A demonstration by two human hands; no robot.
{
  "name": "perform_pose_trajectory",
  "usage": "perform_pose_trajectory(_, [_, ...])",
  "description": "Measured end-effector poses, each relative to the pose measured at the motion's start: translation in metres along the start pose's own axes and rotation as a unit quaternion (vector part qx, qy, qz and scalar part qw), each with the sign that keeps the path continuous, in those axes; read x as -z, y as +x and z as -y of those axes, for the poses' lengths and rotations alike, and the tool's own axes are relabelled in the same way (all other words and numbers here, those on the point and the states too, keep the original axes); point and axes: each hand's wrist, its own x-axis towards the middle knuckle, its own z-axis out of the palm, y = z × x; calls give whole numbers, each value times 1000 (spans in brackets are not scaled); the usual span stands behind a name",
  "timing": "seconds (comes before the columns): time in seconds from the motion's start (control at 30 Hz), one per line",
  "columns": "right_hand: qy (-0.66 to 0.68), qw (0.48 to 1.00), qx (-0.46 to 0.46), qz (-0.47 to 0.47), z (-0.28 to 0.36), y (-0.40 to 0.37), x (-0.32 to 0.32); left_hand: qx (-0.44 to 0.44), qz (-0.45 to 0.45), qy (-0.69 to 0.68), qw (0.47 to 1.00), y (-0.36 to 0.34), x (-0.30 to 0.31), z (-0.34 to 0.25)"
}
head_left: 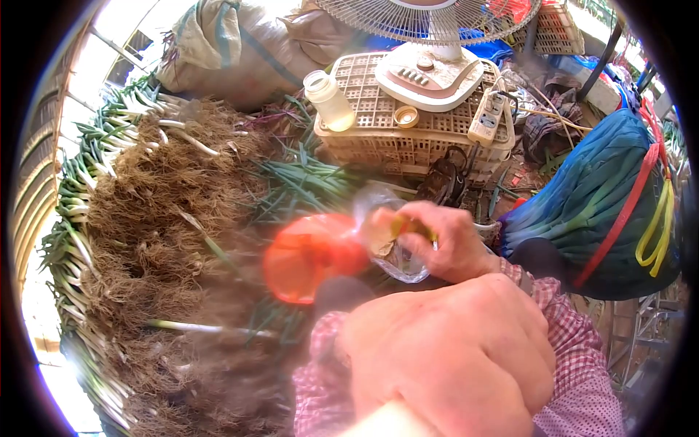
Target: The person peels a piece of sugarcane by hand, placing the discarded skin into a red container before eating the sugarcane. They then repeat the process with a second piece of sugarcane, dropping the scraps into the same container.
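My right hand (451, 237) is closed over my lap, its fingers curled round a small yellowish thing (399, 226) whose kind I cannot make out. A clear plastic bag (409, 271), with something brownish in it, lies against the fingers. Left of it is an orange-red, thin plastic-like thing (309, 256), smeared by motion. My left hand (451, 357) fills the foreground, very near the camera, its back turned up. Its fingers are hidden, so whether it holds anything does not show. Checkered sleeves (575, 357) surround the hands.
Spring onions with brown roots (153, 197) are heaped at left. A crate (349, 156) ahead bears a fan (429, 76), an open jar (329, 100), a lid (406, 116) and a power strip (486, 118). A blue-green bundle (597, 197) with red and yellow straps stands right.
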Motion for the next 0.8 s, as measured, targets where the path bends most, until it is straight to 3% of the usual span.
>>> perform_pose_trajectory(0.17, [235,955,-104,-148,14,3,22,69,-148,68,984,-2,-12,-24])
perform_pose_trajectory(0.27, [296,940,-41,-166,13,-5,30,112,-236,106,959,-7,-12,-52])
perform_pose_trajectory(0.3, [307,934,-14,-184,23,-4,31,211,-154,81,962,-5,5,-74])
perform_pose_trajectory(0.33, [298,939,39,-167,20,-8,31,176,-129,92,972,-10,10,-76])
perform_pose_trajectory(0.4, [373,894,171,-181,25,-4,22,196,-160,117,960,-9,10,-88])
perform_pose_trajectory(0.43, [378,905,132,-147,30,-11,27,212,-156,121,957,-9,12,-94])
perform_pose_trajectory(0.53, [180,965,166,-98,36,-9,32,232,-164,126,950,-12,19,-102])
perform_pose_trajectory(0.57, [245,959,108,-96,40,-10,24,219,-179,125,951,-19,21,-102])
perform_pose_trajectory(0.67, [272,947,135,-108,23,-1,3,197,-206,106,953,-46,38,-96])
perform_pose_trajectory(0.7, [305,948,36,-83,34,-6,8,177,-257,104,944,-57,38,-94])
perform_pose_trajectory(0.8, [340,934,-39,-100,34,-4,3,219,-272,75,934,-88,58,-106])
